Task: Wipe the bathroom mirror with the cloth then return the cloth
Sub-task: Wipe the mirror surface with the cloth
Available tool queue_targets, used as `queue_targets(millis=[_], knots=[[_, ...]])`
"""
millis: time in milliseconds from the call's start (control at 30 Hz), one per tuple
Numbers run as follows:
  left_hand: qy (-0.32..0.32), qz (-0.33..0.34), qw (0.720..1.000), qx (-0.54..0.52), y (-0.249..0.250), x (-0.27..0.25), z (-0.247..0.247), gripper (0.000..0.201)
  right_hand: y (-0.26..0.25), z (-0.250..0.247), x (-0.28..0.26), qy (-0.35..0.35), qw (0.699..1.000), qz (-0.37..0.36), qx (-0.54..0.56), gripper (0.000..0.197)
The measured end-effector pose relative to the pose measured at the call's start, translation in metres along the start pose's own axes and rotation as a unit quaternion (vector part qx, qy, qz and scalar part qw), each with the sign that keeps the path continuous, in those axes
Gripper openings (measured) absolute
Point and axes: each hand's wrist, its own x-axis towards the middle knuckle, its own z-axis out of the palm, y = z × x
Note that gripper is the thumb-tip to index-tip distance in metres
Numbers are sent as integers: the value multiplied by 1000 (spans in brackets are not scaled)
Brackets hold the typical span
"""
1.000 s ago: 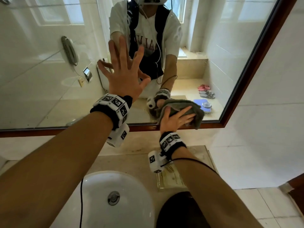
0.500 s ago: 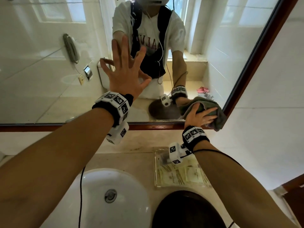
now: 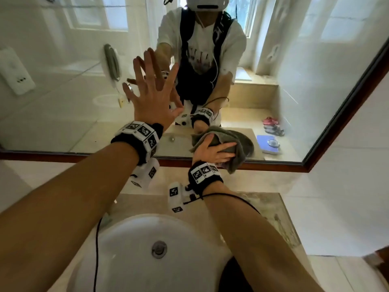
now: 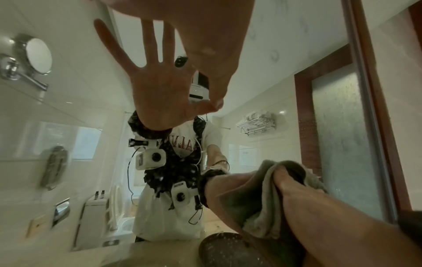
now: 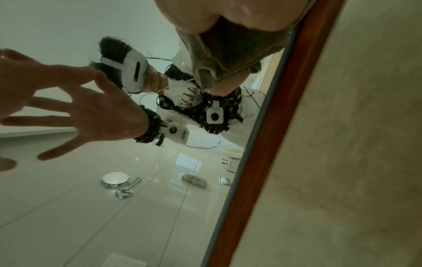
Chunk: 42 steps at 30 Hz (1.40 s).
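Note:
The mirror (image 3: 63, 106) fills the wall above the sink, set in a brown wooden frame (image 3: 263, 167). My left hand (image 3: 153, 98) lies flat on the glass with its fingers spread, holding nothing; the left wrist view shows the left hand (image 4: 205, 36) meeting its own reflection. My right hand (image 3: 212, 151) holds a bunched grey cloth (image 3: 239, 157) against the glass just above the bottom frame, right of the middle. In the left wrist view the cloth (image 4: 267, 189) folds over the right hand's fingers (image 4: 283, 182). In the right wrist view the cloth (image 5: 228, 54) touches the glass beside the frame (image 5: 285, 126).
A white sink basin (image 3: 126, 249) sits in the beige counter (image 3: 263, 207) directly below my arms. A black cable (image 3: 96, 249) hangs over the basin. A dark round object (image 3: 235, 279) is at the counter's near edge. White tiled wall lies right of the mirror.
My right hand carried the cloth right to the mirror's lower right corner, then back left along the bottom edge. My left hand stayed flat on the glass.

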Motion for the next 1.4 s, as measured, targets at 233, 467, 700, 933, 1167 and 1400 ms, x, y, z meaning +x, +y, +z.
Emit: queue_targets(millis=[233, 467, 700, 933, 1167, 1400], knots=[[-7, -6, 999, -39, -6, -2, 10, 113, 6, -4, 12, 5, 1000, 22, -6, 90], [-7, -2, 999, -44, -8, -2, 13, 112, -6, -44, 57, 42, 999, 33, -8, 89], [4, 4, 999, -38, -9, -3, 13, 111, -24, -100, 105, 108, 993, -4, -37, 84], [9, 8, 999, -45, -9, -3, 16, 107, -35, -83, 91, 119, 992, -27, -41, 78], [9, 5, 998, -57, -9, -3, 16, 105, -35, -23, 28, 72, 997, 33, 5, 82], [1, 4, 998, -65, -9, -3, 18, 104, -16, 20, -22, 0, 999, 37, 34, 99]])
